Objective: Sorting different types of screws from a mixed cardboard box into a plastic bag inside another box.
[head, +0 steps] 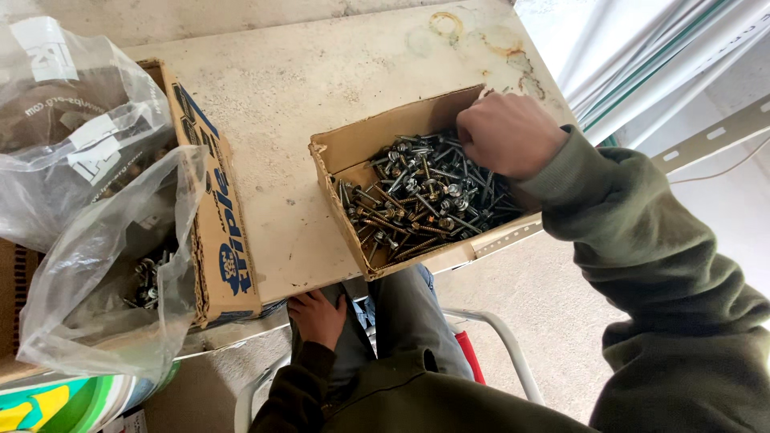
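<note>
Right hand (509, 132) | fingers curled into screws (421, 196), grip hidden | cardboard box (353, 148) still full | left hand (318, 318) flat on knee

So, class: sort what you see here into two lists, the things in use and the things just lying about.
In use:
- right hand, reaching into the screws
- open cardboard box
- screws in it

Lying about:
- plastic bags
- blue-printed carton
- left hand, resting on the knee
- stained table
</note>
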